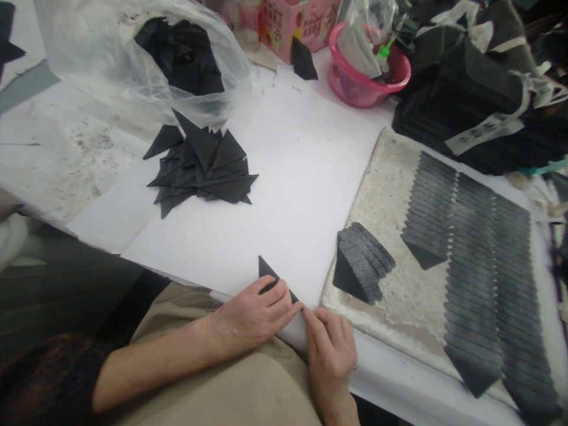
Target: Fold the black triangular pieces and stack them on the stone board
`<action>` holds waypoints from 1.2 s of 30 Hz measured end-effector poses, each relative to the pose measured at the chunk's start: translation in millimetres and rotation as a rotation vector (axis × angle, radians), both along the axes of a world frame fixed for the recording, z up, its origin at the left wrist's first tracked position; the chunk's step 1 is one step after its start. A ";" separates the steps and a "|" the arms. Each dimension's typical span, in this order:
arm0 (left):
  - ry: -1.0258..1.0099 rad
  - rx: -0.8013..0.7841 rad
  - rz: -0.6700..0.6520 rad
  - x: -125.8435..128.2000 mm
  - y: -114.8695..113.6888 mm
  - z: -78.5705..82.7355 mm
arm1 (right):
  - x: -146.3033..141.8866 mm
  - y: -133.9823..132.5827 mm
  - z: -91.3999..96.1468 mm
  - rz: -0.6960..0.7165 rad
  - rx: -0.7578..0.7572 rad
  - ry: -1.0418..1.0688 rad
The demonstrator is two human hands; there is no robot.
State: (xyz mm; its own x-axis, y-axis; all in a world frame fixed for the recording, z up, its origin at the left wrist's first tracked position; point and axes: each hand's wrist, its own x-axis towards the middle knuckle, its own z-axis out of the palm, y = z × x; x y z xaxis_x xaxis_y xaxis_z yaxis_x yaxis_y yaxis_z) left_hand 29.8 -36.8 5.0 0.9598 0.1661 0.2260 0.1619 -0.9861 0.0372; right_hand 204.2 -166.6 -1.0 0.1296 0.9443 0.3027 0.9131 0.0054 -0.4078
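At the near edge of the white table my left hand lies over a black triangular piece, fingers curled and pressing it down; only its upper tip and a lower corner show. My right hand meets it from the right, fingertips pinched at the piece's lower corner. A loose pile of black triangles lies farther back to the left. To the right, a small fanned stack of folded pieces rests on a worn board.
Long overlapping rows of folded pieces cover the board's right side. A clear plastic bag holds more black pieces at the back left. A pink bowl, a pink box and a heap of black bundles stand behind.
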 end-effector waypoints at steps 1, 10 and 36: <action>0.000 0.004 -0.002 0.0 -0.1 0.4 | 0.3 -0.6 0.0 0.003 -0.007 -0.003; 0.027 0.046 0.003 2.7 -2.3 4.5 | -1.5 -3.0 0.3 -0.056 -0.035 0.043; -0.103 -0.041 0.072 -10.8 0.4 -7.6 | -22.4 12.6 18.7 -0.325 -0.198 0.135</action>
State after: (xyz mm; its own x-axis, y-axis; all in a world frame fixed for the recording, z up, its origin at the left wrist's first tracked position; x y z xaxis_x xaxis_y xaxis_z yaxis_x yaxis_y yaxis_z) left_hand 19.0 -36.4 -2.7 0.9173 0.2445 0.3144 0.2251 -0.9695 0.0972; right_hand 181.8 -154.0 17.7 0.4574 0.8857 0.0792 0.7925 -0.3656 -0.4882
